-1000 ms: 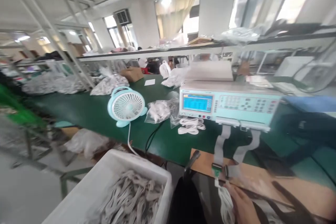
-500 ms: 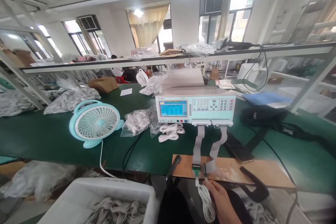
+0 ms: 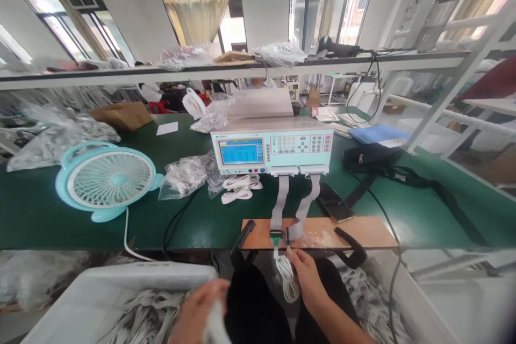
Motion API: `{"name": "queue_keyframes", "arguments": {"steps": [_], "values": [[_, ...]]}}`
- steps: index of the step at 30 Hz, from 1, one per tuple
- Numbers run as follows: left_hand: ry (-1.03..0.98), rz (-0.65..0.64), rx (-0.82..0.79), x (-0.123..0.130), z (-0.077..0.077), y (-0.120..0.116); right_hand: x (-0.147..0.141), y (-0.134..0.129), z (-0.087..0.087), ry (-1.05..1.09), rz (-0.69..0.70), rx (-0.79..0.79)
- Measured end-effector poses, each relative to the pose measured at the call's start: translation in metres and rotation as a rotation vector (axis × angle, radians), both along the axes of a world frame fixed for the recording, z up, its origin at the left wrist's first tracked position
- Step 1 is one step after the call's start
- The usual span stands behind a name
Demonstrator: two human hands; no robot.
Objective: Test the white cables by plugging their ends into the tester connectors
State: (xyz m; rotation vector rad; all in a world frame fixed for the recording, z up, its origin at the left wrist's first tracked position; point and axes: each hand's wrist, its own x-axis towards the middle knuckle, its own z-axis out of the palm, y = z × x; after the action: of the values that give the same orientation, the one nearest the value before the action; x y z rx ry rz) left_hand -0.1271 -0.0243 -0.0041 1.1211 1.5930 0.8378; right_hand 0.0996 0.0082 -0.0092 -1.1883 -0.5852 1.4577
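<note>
My right hand (image 3: pixel 308 274) is closed at the board's front edge, its fingertips pinching one end of a coiled white cable (image 3: pixel 287 279) at the black connector (image 3: pixel 287 235). The coil hangs below, beside the fingers. The cable's other end meets a small green circuit board (image 3: pixel 276 239) on the left ribbon cable (image 3: pixel 281 201). My left hand (image 3: pixel 197 309), smeared by motion, is over the right side of the white bin (image 3: pixel 76 295), closed around a blurred white cable bundle (image 3: pixel 217 327). Both ribbon cables run up to the tester (image 3: pixel 298 145), whose blue screen is lit.
A light-blue fan (image 3: pixel 119 180) stands on the left of the green table (image 3: pixel 201 226). Black clamps (image 3: pixel 242 239) hold the wooden board (image 3: pixel 371 228). A phone (image 3: pixel 335 203), a black bag (image 3: pixel 371 158) and bagged cables (image 3: pixel 185 176) lie around the tester. More cables fill the bins.
My left hand has come into view at the lower left with a white bundle. My right hand stays at the connector. The whole view has shifted right and down.
</note>
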Motion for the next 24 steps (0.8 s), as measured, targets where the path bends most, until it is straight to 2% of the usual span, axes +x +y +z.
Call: {"name": "queue_keyframes", "arguments": {"steps": [3, 5, 9, 15, 19, 21, 24], "values": [[-0.233, -0.136, -0.052, 0.047, -0.001, 0.027, 0.0, 0.001, -0.003, -0.055, -0.015, 0.028], [-0.282, -0.169, -0.013, 0.077, -0.002, 0.047, 0.0, 0.005, -0.006, -0.067, -0.013, 0.058], [-0.314, -0.153, 0.06, 0.107, -0.005, 0.064, 0.001, 0.011, -0.009, -0.058, 0.0, 0.109], [-0.432, -0.026, 0.036, 0.12, -0.013, 0.051, -0.006, 0.005, -0.012, -0.09, -0.052, 0.088], [-0.469, -0.054, -0.016, 0.125, -0.009, 0.027, 0.001, -0.02, -0.005, -0.113, 0.032, 0.061], [-0.514, -0.072, -0.114, 0.126, -0.005, 0.016, 0.026, -0.033, -0.003, -0.157, 0.089, 0.028], [-0.615, -0.051, -0.253, 0.123, -0.001, 0.011, 0.091, -0.051, -0.009, -0.384, 0.147, -0.03]]}}
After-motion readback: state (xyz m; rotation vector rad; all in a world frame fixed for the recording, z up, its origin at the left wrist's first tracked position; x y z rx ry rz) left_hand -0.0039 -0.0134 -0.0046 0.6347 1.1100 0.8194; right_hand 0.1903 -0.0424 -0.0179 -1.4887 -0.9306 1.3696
